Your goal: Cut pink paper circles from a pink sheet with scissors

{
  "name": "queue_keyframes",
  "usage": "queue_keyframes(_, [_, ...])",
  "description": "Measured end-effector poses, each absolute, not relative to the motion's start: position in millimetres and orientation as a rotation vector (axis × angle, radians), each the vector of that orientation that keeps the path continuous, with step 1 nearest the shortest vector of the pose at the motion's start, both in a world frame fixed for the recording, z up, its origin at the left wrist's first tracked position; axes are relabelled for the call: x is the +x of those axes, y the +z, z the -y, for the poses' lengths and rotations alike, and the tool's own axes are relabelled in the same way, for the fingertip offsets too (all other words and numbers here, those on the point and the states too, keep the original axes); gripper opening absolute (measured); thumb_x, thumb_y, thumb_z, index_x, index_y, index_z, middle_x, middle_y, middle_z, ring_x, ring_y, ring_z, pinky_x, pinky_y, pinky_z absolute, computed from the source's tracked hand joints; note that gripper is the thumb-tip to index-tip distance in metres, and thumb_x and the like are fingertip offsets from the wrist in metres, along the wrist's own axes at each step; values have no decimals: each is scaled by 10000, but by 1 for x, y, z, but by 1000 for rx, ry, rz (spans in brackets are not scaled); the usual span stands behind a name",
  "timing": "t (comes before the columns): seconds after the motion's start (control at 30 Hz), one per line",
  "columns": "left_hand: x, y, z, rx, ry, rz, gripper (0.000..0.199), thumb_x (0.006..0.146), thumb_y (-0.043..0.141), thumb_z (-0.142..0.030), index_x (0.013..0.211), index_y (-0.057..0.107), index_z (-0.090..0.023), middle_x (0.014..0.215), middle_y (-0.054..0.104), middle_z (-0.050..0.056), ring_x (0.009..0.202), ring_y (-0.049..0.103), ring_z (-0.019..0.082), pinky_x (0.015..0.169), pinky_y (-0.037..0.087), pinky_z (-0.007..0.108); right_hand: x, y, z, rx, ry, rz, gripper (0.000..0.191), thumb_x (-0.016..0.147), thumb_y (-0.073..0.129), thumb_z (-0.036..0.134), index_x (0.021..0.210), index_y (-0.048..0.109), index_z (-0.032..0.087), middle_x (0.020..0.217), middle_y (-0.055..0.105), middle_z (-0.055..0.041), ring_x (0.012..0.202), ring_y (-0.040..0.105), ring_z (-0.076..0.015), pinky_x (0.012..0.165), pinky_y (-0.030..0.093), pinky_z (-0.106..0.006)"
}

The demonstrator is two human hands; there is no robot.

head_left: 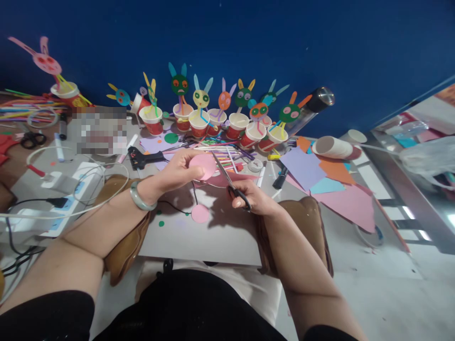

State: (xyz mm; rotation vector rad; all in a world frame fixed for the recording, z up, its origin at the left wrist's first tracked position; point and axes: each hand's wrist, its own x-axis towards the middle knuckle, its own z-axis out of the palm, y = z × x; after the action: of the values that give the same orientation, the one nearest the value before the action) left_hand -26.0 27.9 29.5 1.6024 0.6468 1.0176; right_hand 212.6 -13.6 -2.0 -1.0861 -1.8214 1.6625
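Observation:
Between the thumb and fingers of my left hand (179, 169) is a pink paper circle (204, 166), held up over the table. My right hand (254, 195) grips black-handled scissors (227, 176), whose blades point up and left beside the circle's right edge. I cannot tell whether the blades touch the paper. Below, a second pink circle (200, 213) lies on the grey table (220, 246), near a thin black cord (174, 207). Small green dots (161, 223) of paper lie left of it.
Paper cups with rabbit-faced figures (199, 121) line the blue wall. A black glue gun (144, 158) lies left of my hands, beyond a power strip (73, 196) with tangled cables. Coloured paper sheets (305, 170) and stacked cups (332, 147) lie to the right. Brown cushions (302, 222) flank my forearms.

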Motion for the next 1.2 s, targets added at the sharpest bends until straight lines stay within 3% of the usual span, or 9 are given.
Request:
queue_keyframes(0.27, [-27, 22, -31, 1505, 987, -674, 141, 615, 596, -229, 673, 686, -137, 594, 632, 14, 513, 551, 108, 459, 424, 199, 211, -10, 9, -1039, 1569, 1785, 686, 571, 757, 797, 631, 499, 163, 562, 418, 50, 536, 344, -80, 507, 241, -237])
queue_keyframes(0.43, [-24, 25, -31, 1431, 995, -728, 154, 648, 595, -248, 697, 671, -123, 659, 633, 21, 525, 552, 98, 453, 441, 198, 212, -21, 6, -1027, 1216, 1662, 662, 643, 680, 823, 668, 524, 181, 614, 494, 11, 583, 422, -126, 559, 319, -273])
queue_keyframes(0.53, [-23, 22, -32, 1389, 988, -721, 193, 694, 596, -319, 686, 621, -127, 626, 577, 2, 516, 533, 85, 445, 429, 187, 213, -26, 3, -1202, 863, 1636, 553, 695, 716, 717, 693, 556, 188, 626, 517, 6, 591, 442, -142, 580, 350, -290])
queue_keyframes(0.63, [-21, 13, -36, 1429, 997, -739, 181, 748, 564, -282, 635, 546, -142, 570, 514, -20, 480, 523, 74, 462, 431, 193, 213, -30, -1, -1272, 659, 1592, 407, 756, 695, 586, 742, 574, 198, 671, 556, 1, 627, 490, -160, 631, 405, -308])
queue_keyframes(0.73, [-20, 4, -39, 1508, 1075, -746, 223, 803, 594, -282, 634, 548, -145, 549, 523, -22, 490, 518, 71, 478, 433, 191, 212, -35, -6, -1308, 470, 1548, 294, 778, 668, 481, 751, 574, 204, 793, 601, -27, 770, 561, -201, 770, 453, -364])
queue_keyframes(0.83, [-19, 1, -41, 1531, 1137, -845, 181, 823, 651, -273, 724, 623, -124, 547, 577, -18, 478, 540, 69, 470, 415, 178, 212, -43, -12, -1362, 306, 1494, 333, 754, 680, 463, 642, 493, 212, 964, 646, -87, 975, 582, -263, 906, 444, -445])
queue_keyframes(0.93, [-19, 0, -44, 1442, 1180, -931, 134, 814, 676, -228, 760, 610, -126, 549, 599, -23, 478, 568, 71, 481, 442, 176, 214, -50, -19, -1455, 311, 1463, 362, 743, 680, 458, 598, 454, 215, 1055, 655, -113, 1037, 568, -280, 944, 424, -453])
queue_keyframes(1.1, [-24, 3, -45, 1344, 1093, -1037, 77, 782, 655, -121, 833, 598, -116, 611, 660, 10, 494, 615, 90, 480, 465, 188, 215, -51, -22, -1507, 481, 1564, 381, 776, 641, 467, 597, 403, 229, 778, 598, -44, 808, 536, -207, 820, 432, -366])
queue_keyframes(1.2, [-29, 4, -39, 1409, 860, -1083, 37, 785, 603, -80, 779, 628, -108, 617, 653, 10, 508, 612, 87, 488, 465, 188, 213, -50, -22, -1550, 497, 1539, 388, 767, 643, 488, 611, 403, 226, 769, 585, -32, 780, 520, -196, 806, 421, -362])
